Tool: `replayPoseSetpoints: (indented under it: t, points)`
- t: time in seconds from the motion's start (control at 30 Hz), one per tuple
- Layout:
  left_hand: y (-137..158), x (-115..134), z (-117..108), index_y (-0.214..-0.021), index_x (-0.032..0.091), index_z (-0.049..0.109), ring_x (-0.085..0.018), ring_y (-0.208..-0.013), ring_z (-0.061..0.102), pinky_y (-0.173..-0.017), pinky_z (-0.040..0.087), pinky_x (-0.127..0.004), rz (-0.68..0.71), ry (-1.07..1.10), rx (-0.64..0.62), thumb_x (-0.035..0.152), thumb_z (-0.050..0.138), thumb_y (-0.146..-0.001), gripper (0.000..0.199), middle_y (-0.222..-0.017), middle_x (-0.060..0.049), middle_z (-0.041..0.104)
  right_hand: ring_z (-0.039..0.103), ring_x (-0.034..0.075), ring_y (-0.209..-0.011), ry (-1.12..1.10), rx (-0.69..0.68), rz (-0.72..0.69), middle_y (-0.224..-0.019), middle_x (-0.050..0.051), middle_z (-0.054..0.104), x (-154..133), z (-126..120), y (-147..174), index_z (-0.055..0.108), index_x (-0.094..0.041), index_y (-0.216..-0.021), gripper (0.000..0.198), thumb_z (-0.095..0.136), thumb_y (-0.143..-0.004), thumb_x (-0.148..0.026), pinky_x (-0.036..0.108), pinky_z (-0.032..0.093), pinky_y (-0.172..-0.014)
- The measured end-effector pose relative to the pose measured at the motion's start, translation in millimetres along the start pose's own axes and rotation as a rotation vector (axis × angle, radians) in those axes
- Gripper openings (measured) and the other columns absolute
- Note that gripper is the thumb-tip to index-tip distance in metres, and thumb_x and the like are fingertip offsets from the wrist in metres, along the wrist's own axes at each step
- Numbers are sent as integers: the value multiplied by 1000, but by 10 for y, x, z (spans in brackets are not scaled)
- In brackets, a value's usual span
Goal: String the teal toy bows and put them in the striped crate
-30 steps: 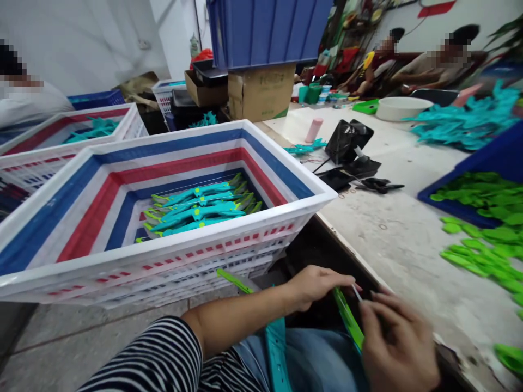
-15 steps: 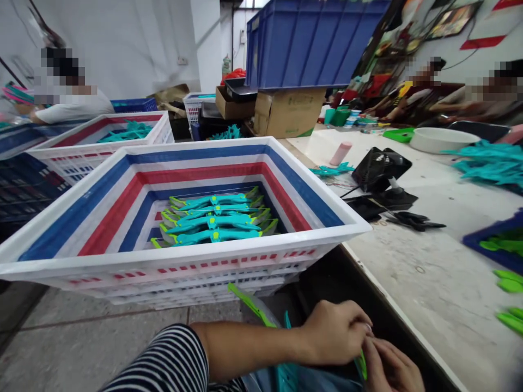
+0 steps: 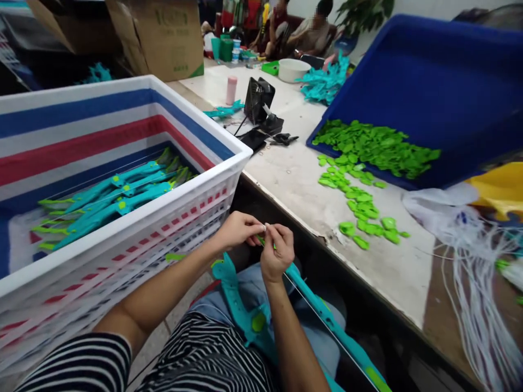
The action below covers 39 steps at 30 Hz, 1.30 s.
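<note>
Your left hand (image 3: 242, 231) and right hand (image 3: 278, 247) meet above your lap, fingertip to fingertip. Your left thumb and fingers are drawn together at their tips; your right fingers are curled in, thumb against forefinger. Between them is a pale bit (image 3: 265, 227), too small to make out fully. A green tip shows just beneath your fingertips.

The teal strip (image 3: 333, 322) runs from your right hand past the outer side of your right wrist, down and away, with a white string (image 3: 324, 323) alongside it. A curved teal part (image 3: 235, 299) lies across your lap, below your left hand and partly behind your right forearm.

Left of your left hand is the white basket (image 3: 163, 201), striped inside, with teal pieces (image 3: 143, 197) lying side by side in it. Beyond your right hand is the table (image 3: 302, 201), where loose green pieces (image 3: 363, 204) spread out from a tilted blue bin (image 3: 408, 81). White strands (image 3: 478, 283) hang farther to its right.
</note>
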<state>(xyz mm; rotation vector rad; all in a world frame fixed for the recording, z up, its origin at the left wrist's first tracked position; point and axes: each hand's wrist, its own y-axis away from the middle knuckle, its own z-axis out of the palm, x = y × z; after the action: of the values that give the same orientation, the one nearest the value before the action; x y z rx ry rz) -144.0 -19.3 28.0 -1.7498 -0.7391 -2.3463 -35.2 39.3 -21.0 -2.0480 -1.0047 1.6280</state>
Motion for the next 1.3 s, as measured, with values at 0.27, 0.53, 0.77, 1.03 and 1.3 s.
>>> replayPoseSetpoints:
  t: [0.27, 0.53, 0.77, 1.03, 1.3]
  points:
    - [-2, 2, 88, -64, 8, 59, -7, -43, 57, -45, 47, -16, 12, 37, 88, 6, 61, -76, 12, -48, 1, 58, 61, 16, -85, -138, -99, 194, -92, 7, 62, 43, 10, 34, 66, -18, -107, 26, 50, -90, -29, 30, 53, -77]
    - [-18, -35, 236, -55, 11, 57, -6, -47, 54, -48, 49, -17, 71, 159, 319, 10, 64, -64, 11, -49, 4, 56, 63, 15, -80, -45, -15, -143, -86, 4, 65, 25, -20, -65, 69, -21, -90, 14, 56, -88, -19, 30, 53, -74]
    - [22, -57, 127, -60, 10, 65, -9, -55, 58, -59, 51, -20, 108, 23, 182, 7, 59, -62, 7, -57, 1, 63, 64, 16, -79, 69, -259, -187, -86, 6, 66, 73, -160, -179, 66, -20, -85, 15, 51, -88, -18, 29, 53, -72]
    - [29, -78, 47, -68, 12, 63, -8, -49, 56, -51, 46, -18, 142, -258, 103, 9, 60, -68, 4, -56, 3, 61, 59, 15, -75, -55, -212, -18, -80, 4, 61, -9, -150, -115, 56, -20, -77, 12, 49, -87, -20, 27, 49, -64]
    - [6, -260, -97, -80, 14, 74, -14, -70, 63, -62, 44, -20, 225, -647, 44, 24, 60, -77, 17, -74, -1, 72, 54, 14, -71, -116, -287, 208, -77, 2, 56, 203, -103, 27, 53, -19, -76, 15, 47, -86, -28, 26, 45, -60]
